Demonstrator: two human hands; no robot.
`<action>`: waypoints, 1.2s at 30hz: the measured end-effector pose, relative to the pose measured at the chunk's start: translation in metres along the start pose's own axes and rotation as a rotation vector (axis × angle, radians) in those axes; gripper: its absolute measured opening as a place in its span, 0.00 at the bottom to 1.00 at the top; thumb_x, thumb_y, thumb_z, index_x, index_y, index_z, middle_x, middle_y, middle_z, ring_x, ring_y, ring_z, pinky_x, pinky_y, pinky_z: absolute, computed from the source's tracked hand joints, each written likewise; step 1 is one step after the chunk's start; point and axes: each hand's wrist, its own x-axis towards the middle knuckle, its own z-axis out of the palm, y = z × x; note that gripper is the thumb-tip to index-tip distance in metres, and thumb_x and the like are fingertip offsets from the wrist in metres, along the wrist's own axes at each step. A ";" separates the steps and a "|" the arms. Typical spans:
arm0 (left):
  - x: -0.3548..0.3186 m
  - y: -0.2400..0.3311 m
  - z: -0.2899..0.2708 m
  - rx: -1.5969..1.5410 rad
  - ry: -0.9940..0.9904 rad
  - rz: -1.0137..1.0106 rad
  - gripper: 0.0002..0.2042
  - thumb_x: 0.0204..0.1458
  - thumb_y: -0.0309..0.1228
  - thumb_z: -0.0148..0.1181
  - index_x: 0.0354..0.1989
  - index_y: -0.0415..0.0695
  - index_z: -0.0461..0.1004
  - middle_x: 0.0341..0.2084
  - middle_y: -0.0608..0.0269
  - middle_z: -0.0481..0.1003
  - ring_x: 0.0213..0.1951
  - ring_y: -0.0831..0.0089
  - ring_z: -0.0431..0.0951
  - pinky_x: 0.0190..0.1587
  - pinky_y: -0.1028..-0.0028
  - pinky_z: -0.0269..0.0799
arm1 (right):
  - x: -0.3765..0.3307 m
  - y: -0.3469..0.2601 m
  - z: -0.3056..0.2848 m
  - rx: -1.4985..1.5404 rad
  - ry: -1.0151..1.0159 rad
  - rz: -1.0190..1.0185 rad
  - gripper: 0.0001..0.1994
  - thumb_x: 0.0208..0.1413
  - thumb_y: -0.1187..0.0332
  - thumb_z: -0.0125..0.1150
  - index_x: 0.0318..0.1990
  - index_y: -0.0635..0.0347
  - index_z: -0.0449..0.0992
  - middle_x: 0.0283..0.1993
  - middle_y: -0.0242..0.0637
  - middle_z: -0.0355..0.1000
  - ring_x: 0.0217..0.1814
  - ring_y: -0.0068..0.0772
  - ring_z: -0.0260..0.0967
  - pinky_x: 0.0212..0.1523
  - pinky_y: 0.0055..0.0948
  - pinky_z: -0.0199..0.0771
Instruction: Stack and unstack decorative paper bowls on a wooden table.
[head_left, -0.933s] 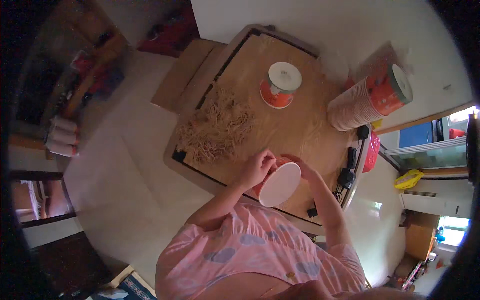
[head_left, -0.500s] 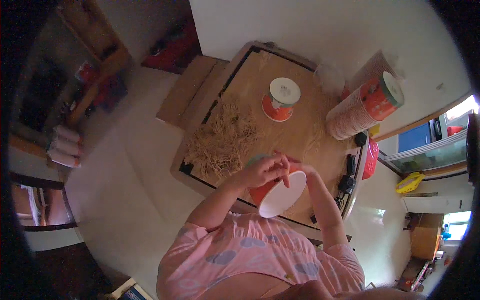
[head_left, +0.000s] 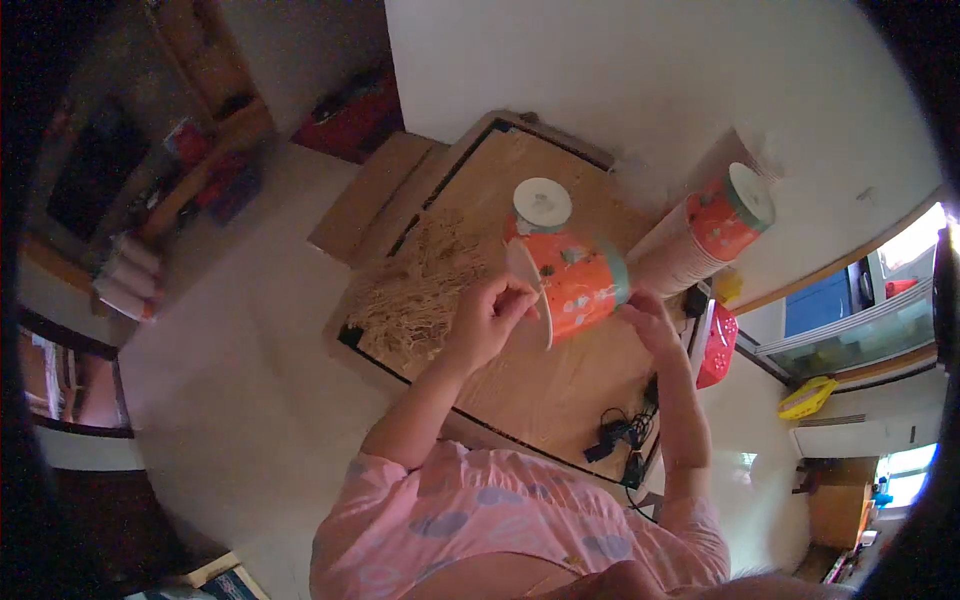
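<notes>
My left hand pinches the rim of an orange paper tub, its fingers curled closed. At the other end my right hand grips the green-banded base. The tub lies tilted on its side in the air above the table, its mouth towards my left hand. Just behind it an upside-down tub stands on the tabletop, its white bottom up and its lower part hidden. A loose heap of beige, stringy strands lies left of my left hand.
Tall nested stacks of tubs lean at the table's right side near the wall. Black cables and adapters lie at the near right corner of the wooden table. Beyond the right edge is a red plastic basket. Cardboard stands at the left.
The tub has been raised away from my body and turned, its mouth now facing left instead of towards me. My hands have moved apart to its rim and base.
</notes>
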 end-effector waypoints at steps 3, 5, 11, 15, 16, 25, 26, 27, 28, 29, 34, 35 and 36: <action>-0.006 -0.006 0.036 -0.093 0.100 -0.025 0.04 0.49 0.28 0.54 0.30 0.42 0.68 0.22 0.68 0.71 0.25 0.80 0.73 0.27 0.81 0.66 | -0.032 -0.054 -0.009 -0.188 0.300 -0.153 0.09 0.43 0.77 0.58 0.35 0.60 0.69 0.32 0.27 0.67 0.34 0.19 0.63 0.34 0.20 0.63; -0.008 -0.020 0.067 -0.218 0.075 -0.142 0.04 0.48 0.28 0.54 0.31 0.42 0.68 0.22 0.69 0.71 0.25 0.80 0.72 0.26 0.81 0.66 | -0.057 -0.093 -0.011 -0.309 0.420 -0.190 0.08 0.42 0.79 0.59 0.31 0.60 0.68 0.28 0.25 0.64 0.30 0.17 0.62 0.31 0.17 0.61; 0.017 -0.026 0.177 -0.635 -0.247 -0.182 0.09 0.48 0.33 0.56 0.31 0.41 0.68 0.27 0.67 0.70 0.31 0.79 0.71 0.33 0.79 0.67 | -0.120 -0.193 -0.006 -1.001 0.680 -0.311 0.08 0.39 0.84 0.55 0.24 0.60 0.65 0.26 0.26 0.60 0.27 0.17 0.56 0.30 0.16 0.58; 0.074 -0.021 0.262 -0.895 -0.496 -0.173 0.09 0.48 0.33 0.55 0.35 0.42 0.68 0.30 0.68 0.70 0.33 0.77 0.71 0.39 0.78 0.69 | -0.122 -0.237 -0.035 -1.256 0.790 -0.409 0.07 0.40 0.81 0.57 0.26 0.61 0.67 0.25 0.27 0.60 0.26 0.19 0.53 0.28 0.17 0.57; 0.084 -0.012 0.290 -0.990 -0.458 -0.179 0.10 0.49 0.35 0.54 0.34 0.41 0.68 0.27 0.66 0.71 0.31 0.78 0.71 0.37 0.79 0.68 | -0.123 -0.245 -0.051 -1.241 0.789 -0.449 0.06 0.41 0.80 0.56 0.26 0.60 0.67 0.25 0.27 0.61 0.26 0.18 0.52 0.29 0.17 0.56; 0.152 -0.034 0.370 -1.155 -0.263 -0.413 0.07 0.48 0.34 0.53 0.29 0.45 0.68 0.26 0.65 0.73 0.30 0.78 0.72 0.36 0.77 0.66 | -0.072 -0.268 -0.147 -1.354 0.680 -0.400 0.07 0.42 0.78 0.57 0.28 0.60 0.67 0.24 0.26 0.60 0.25 0.17 0.52 0.28 0.17 0.57; 0.157 -0.042 0.370 -1.167 -0.242 -0.416 0.06 0.48 0.34 0.53 0.29 0.46 0.68 0.26 0.66 0.73 0.32 0.79 0.72 0.36 0.77 0.66 | -0.065 -0.266 -0.152 -1.324 0.666 -0.385 0.07 0.41 0.79 0.57 0.29 0.61 0.67 0.23 0.25 0.59 0.25 0.16 0.52 0.29 0.17 0.57; 0.161 -0.046 0.370 -1.170 -0.240 -0.417 0.06 0.48 0.34 0.53 0.29 0.46 0.68 0.26 0.66 0.73 0.32 0.79 0.72 0.36 0.77 0.66 | -0.060 -0.266 -0.156 -1.326 0.663 -0.383 0.07 0.41 0.79 0.57 0.29 0.61 0.67 0.23 0.25 0.59 0.25 0.16 0.52 0.29 0.17 0.57; 0.165 -0.050 0.369 -1.179 -0.217 -0.427 0.06 0.48 0.34 0.53 0.29 0.46 0.69 0.26 0.66 0.73 0.32 0.79 0.72 0.36 0.77 0.66 | -0.056 -0.267 -0.161 -1.343 0.639 -0.388 0.07 0.41 0.79 0.57 0.29 0.61 0.67 0.23 0.25 0.59 0.25 0.16 0.53 0.29 0.17 0.58; 0.169 -0.054 0.369 -1.188 -0.194 -0.438 0.06 0.47 0.33 0.54 0.30 0.46 0.69 0.26 0.66 0.73 0.32 0.79 0.72 0.36 0.77 0.66 | -0.052 -0.267 -0.165 -1.359 0.615 -0.390 0.07 0.41 0.79 0.58 0.29 0.61 0.66 0.23 0.25 0.59 0.25 0.16 0.53 0.29 0.17 0.58; 0.184 -0.085 0.360 -1.196 -0.225 -0.457 0.10 0.43 0.36 0.58 0.33 0.50 0.70 0.31 0.68 0.73 0.36 0.77 0.71 0.42 0.74 0.62 | -0.026 -0.270 -0.176 -1.233 0.588 -0.333 0.07 0.41 0.80 0.57 0.28 0.61 0.67 0.24 0.25 0.61 0.25 0.17 0.53 0.29 0.17 0.58; 0.185 -0.089 0.358 -1.179 -0.209 -0.457 0.10 0.43 0.37 0.58 0.33 0.50 0.70 0.31 0.69 0.73 0.36 0.77 0.71 0.42 0.75 0.62 | -0.022 -0.268 -0.175 -1.200 0.560 -0.339 0.06 0.41 0.79 0.57 0.27 0.61 0.67 0.25 0.25 0.62 0.25 0.17 0.53 0.28 0.17 0.57; 0.185 -0.092 0.356 -1.161 -0.187 -0.453 0.10 0.43 0.37 0.58 0.34 0.50 0.70 0.32 0.70 0.73 0.36 0.77 0.71 0.42 0.75 0.62 | -0.018 -0.265 -0.178 -1.195 0.561 -0.335 0.06 0.41 0.79 0.57 0.27 0.61 0.67 0.25 0.25 0.62 0.25 0.17 0.53 0.28 0.17 0.57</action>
